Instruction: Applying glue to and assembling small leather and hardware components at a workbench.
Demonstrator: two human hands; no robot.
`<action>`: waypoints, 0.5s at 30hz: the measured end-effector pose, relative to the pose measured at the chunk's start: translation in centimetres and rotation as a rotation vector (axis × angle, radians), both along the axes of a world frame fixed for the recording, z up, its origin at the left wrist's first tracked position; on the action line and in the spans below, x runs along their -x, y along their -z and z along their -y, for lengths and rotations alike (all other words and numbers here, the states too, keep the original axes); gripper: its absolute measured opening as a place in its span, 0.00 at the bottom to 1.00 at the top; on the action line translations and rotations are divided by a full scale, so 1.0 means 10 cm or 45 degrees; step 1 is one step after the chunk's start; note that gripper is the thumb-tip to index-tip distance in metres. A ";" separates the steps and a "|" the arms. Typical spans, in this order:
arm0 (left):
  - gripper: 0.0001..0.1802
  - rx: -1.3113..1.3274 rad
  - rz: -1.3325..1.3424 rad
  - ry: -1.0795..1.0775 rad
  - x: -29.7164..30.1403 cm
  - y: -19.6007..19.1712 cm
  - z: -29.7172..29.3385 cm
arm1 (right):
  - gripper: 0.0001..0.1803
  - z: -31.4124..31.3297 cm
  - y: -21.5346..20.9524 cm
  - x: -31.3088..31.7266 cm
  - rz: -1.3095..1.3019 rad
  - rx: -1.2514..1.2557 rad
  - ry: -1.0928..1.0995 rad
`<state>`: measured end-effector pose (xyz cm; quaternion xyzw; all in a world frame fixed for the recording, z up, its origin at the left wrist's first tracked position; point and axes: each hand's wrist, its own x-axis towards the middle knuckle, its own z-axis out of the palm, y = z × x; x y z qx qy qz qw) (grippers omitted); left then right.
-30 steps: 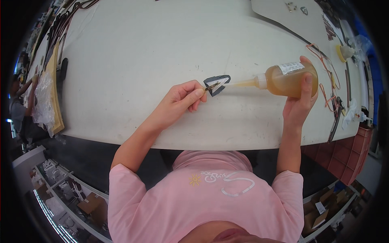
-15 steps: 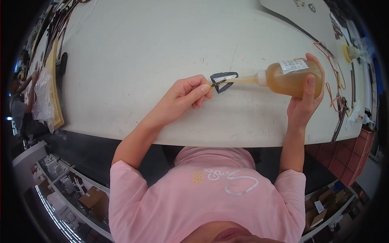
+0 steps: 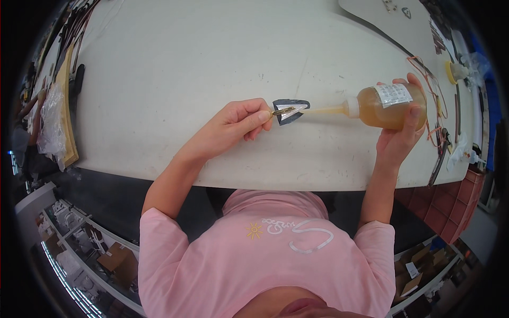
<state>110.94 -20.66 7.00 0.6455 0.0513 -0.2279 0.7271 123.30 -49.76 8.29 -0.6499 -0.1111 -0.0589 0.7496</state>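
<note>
My left hand (image 3: pixel 248 121) is closed in a pinch on a slim gold-coloured metal piece (image 3: pixel 282 112), whose exact kind I cannot make out. The metal piece lies over a small dark textured piece (image 3: pixel 291 119) with a pale, silvery triangular middle, on the white table. My right hand (image 3: pixel 401 127) is wrapped round a clear squeeze bottle (image 3: pixel 376 108) of amber liquid, tipped on its side. Its long tapered nozzle (image 3: pixel 328 111) points left, and the tip ends by the right end of the dark piece. Whether liquid is coming out is too small to tell.
Orange wires (image 3: pixel 436 95) and dark rods lie along the right side. A grey board (image 3: pixel 382 21) covers the far right corner. On the left stands a yellowish board (image 3: pixel 70 106) beside clear plastic wrapping (image 3: pixel 51 127). A red-brown crate (image 3: pixel 440 206) sits below the table's right edge.
The bottle has drawn back to the right, its nozzle tip now apart from the metal piece. My left hand keeps its pinch, and the metal piece shows more gold. The whole view has shifted slightly.
</note>
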 end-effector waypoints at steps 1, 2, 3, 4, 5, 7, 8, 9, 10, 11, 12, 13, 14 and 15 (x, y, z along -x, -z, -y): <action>0.16 -0.001 0.000 0.014 0.00 0.01 0.00 | 0.35 -0.01 0.00 0.01 0.044 0.034 -0.008; 0.16 0.000 -0.001 0.015 0.00 0.01 0.00 | 0.35 -0.02 0.00 0.02 0.087 0.067 -0.015; 0.16 0.003 -0.009 0.011 0.00 0.00 0.00 | 0.35 -0.03 0.00 0.02 0.086 0.068 -0.014; 0.16 0.007 -0.017 0.008 -0.01 -0.01 0.01 | 0.35 -0.03 0.01 0.01 0.122 0.117 -0.031; 0.16 0.008 -0.018 0.010 -0.01 -0.01 0.01 | 0.36 -0.03 0.02 0.00 0.159 0.167 -0.048; 0.16 0.010 0.002 0.009 -0.02 -0.03 0.02 | 0.35 -0.04 0.02 -0.01 0.167 0.171 -0.050; 0.16 0.009 0.001 0.009 -0.01 -0.02 0.02 | 0.35 -0.04 0.02 -0.01 0.175 0.173 -0.054; 0.16 0.003 -0.004 0.016 -0.02 -0.01 0.01 | 0.35 -0.04 0.02 -0.01 0.175 0.173 -0.054; 0.16 -0.003 -0.010 0.023 -0.01 0.00 0.01 | 0.35 -0.04 0.03 0.00 0.178 0.191 -0.050; 0.16 -0.004 -0.011 0.023 -0.01 0.00 0.02 | 0.35 -0.04 0.03 0.00 0.181 0.209 -0.046; 0.16 -0.002 -0.002 0.006 -0.01 0.00 0.03 | 0.35 -0.05 0.03 0.00 0.180 0.208 -0.047; 0.17 0.002 0.006 -0.008 0.00 0.00 0.04 | 0.35 -0.05 0.03 0.00 0.180 0.212 -0.052; 0.17 0.003 0.006 -0.007 0.00 0.00 0.04 | 0.35 -0.06 0.03 0.00 0.181 0.216 -0.056; 0.17 -0.009 0.010 -0.003 -0.01 0.01 0.04 | 0.35 -0.06 0.03 0.00 0.180 0.217 -0.056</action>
